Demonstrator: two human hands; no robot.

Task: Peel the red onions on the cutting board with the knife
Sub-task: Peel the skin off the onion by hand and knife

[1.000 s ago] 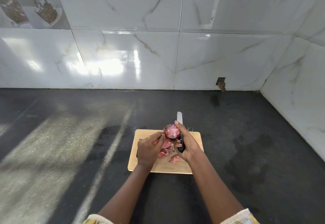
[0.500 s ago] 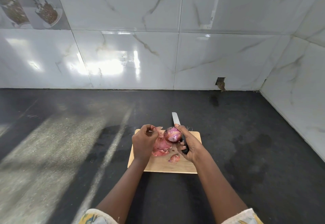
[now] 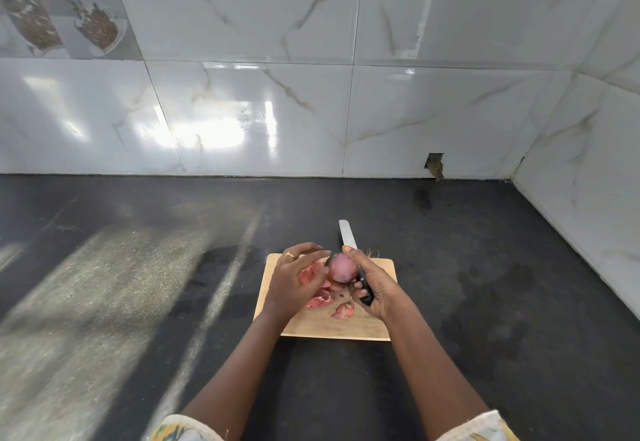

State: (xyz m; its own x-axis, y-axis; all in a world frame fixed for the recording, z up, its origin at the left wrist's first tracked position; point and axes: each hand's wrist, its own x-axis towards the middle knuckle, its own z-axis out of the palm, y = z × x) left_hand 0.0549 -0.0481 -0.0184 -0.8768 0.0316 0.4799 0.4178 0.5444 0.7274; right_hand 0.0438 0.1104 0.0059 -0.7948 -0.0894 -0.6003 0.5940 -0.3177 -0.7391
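Wooden cutting board (image 3: pixel 332 328), matt dark counter (image 3: pixel 138 267), glossy marble tiles (image 3: pixel 242 122).

dark countertop (image 3: pixel 138 267), white marble wall tiles (image 3: pixel 433 111), chipped tile hole (image 3: pixel 435 164)

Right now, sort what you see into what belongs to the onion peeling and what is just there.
Belongs to the job:
- red onion, held over the board
- knife in the right hand
- left hand
- cutting board
- peeled skins on the board

Just there:
- dark countertop
- marble wall tiles
- hole in the wall
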